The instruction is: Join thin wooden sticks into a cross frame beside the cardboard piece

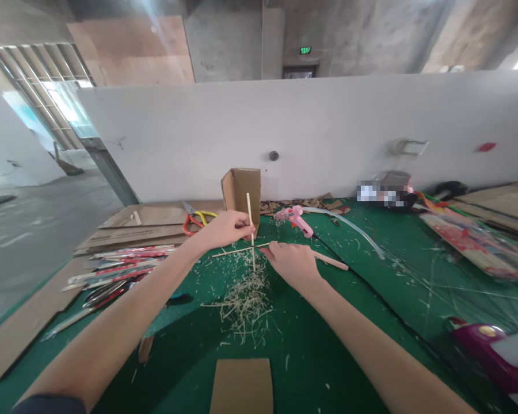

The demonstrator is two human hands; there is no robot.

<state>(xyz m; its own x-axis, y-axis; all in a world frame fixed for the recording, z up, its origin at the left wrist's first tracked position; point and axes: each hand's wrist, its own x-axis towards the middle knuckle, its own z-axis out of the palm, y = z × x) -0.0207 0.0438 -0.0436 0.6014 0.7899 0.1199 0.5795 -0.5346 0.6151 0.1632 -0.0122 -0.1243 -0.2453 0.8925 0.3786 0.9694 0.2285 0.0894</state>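
Note:
My left hand (235, 227) pinches an upright thin wooden stick (249, 210) between thumb and fingers. Crossing near its lower part is another thin stick (231, 252), lying roughly sideways. My right hand (287, 259) has its fingers closed on the right part of that crossing stick. Pale wood shavings (246, 305) are heaped on the green table just below the hands. Behind my left hand stands a folded cardboard piece (248, 192). A thicker wooden stick (334, 263) sticks out to the right of my right hand.
A pink glue gun (300, 221) with a black cable lies behind my right hand. Scissors (194, 220) and wrapped packets (121, 264) are on the left. A cardboard piece (242, 388) lies in front, a purple device (492, 351) at the right.

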